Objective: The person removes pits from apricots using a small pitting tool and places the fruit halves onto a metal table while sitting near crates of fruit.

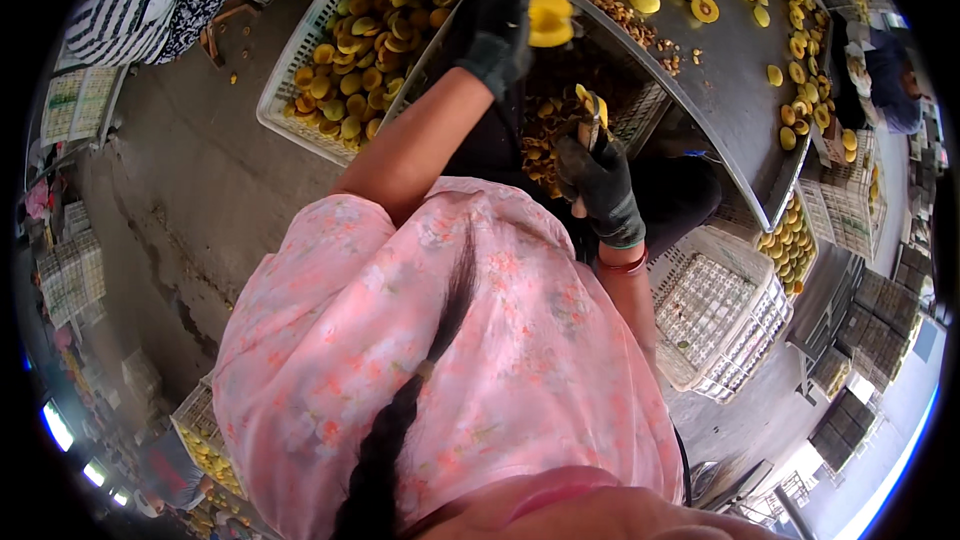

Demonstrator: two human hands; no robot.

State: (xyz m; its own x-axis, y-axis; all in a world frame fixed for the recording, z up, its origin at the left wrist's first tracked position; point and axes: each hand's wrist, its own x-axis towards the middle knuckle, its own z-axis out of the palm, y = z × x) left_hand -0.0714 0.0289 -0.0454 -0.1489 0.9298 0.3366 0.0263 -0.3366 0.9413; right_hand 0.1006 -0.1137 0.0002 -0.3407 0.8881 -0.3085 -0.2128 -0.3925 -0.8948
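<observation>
My left hand (503, 28), in a dark glove and blurred by motion, is closed on a yellow peach half (550, 20) over the gap between the crate and the metal table. Lower and to the right, my right hand (600, 182), in a dark grey glove, grips a small wooden-handled tool (598, 138). Its metal end points up, with a yellow piece of peach at the tip. Beneath both hands, brown and yellow scraps (541, 145) lie in a dark crate. To the left, a white plastic crate (285, 110) holds many peach halves.
A metal table (720, 90) with a raised edge carries peaches, halves and brown pits. White stacked crates (715, 310) stand at my right, near a crate of yellow fruit (790, 245). A person in striped clothing (125, 15) is at far left; another person (893, 80) works beyond the table.
</observation>
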